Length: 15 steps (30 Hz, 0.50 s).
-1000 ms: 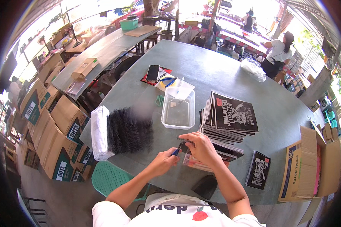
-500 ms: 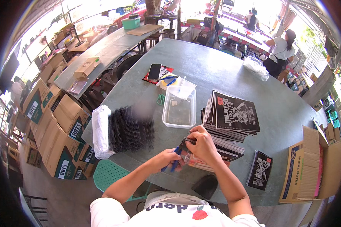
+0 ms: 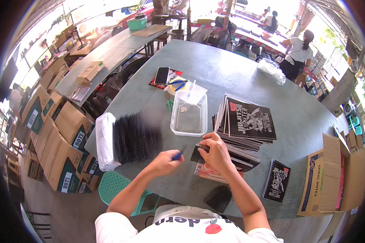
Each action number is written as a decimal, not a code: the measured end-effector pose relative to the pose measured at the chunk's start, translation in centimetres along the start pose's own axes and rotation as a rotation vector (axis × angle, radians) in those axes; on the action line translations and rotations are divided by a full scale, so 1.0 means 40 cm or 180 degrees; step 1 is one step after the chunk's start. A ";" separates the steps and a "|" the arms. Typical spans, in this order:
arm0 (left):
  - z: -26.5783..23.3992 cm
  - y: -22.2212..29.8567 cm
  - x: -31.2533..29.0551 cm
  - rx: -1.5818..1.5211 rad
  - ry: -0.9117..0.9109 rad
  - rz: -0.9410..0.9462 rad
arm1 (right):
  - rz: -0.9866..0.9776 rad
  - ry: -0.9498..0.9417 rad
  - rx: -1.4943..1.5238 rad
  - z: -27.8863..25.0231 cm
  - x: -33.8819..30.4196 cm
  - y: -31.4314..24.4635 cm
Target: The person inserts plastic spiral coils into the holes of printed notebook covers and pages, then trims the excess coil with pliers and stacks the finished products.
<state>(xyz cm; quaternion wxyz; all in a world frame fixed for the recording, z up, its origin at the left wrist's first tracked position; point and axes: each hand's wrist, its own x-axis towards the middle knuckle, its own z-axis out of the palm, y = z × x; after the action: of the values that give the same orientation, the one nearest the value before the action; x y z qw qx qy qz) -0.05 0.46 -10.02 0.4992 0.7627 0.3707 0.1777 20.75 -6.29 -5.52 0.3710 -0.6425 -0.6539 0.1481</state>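
While the left hand (image 3: 163,163) curls around blue-handled pliers (image 3: 177,156) at lower center, the right hand (image 3: 217,152) pinches a black notebook (image 3: 196,154) just beside it. Spiral notebooks (image 3: 252,120) lie stacked — right of center.

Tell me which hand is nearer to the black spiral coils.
Left. The left hand is close by the black spiral coils, at their lower right in the picture; the right hand is farther to the right, beside the notebook stack.
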 end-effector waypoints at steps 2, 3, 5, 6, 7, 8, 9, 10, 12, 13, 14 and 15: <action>-0.011 0.063 0.011 -0.0779 0.0575 -0.0386 | 0.0067 -0.0324 0.0011 0.006 0.002 -0.026; -0.001 0.074 0.022 -0.1021 0.0620 -0.0156 | 0.0017 -0.0565 -0.0010 0.013 -0.001 -0.046; 0.030 0.098 0.059 -0.1499 0.0593 0.0297 | -0.0697 -0.0484 -0.0531 0.063 -0.021 -0.026; 0.032 0.110 0.067 -0.1491 0.0508 0.0249 | -0.0776 -0.0304 -0.0468 0.056 -0.035 -0.023; 0.030 0.114 0.081 -0.1279 0.0479 0.0233 | -0.0841 -0.0107 -0.0418 0.041 -0.055 -0.025; 0.023 0.115 0.100 -0.1068 0.0439 0.0233 | -0.0899 0.0099 -0.0386 0.020 -0.075 -0.025; 0.019 0.109 0.123 -0.0840 0.0365 0.0210 | -0.1086 0.0149 -0.0614 0.004 -0.101 -0.021; 0.006 0.099 0.155 -0.0474 0.0722 0.0310 | -0.1283 0.0175 -0.0821 -0.008 -0.129 -0.024; -0.024 0.046 0.227 0.0084 0.1294 0.0293 | -0.1427 0.0180 -0.1350 -0.035 -0.184 -0.021; -0.028 0.020 0.266 0.0254 0.1519 0.0229 | -0.1009 0.0139 -0.1544 -0.052 -0.212 0.010; -0.032 -0.009 0.286 0.0333 0.1511 0.0292 | -0.0442 -0.0020 -0.1607 -0.099 -0.232 0.036; -0.020 -0.022 0.292 0.0404 0.1515 0.0381 | -0.0273 0.0392 -0.1386 -0.148 -0.260 0.071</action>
<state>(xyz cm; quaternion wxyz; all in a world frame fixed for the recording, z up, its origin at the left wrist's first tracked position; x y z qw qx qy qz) 6.83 9.85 -11.63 0.3376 0.7498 0.4424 0.3579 25.78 -17.49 -6.46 0.2688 -0.6868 -0.6733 -0.0519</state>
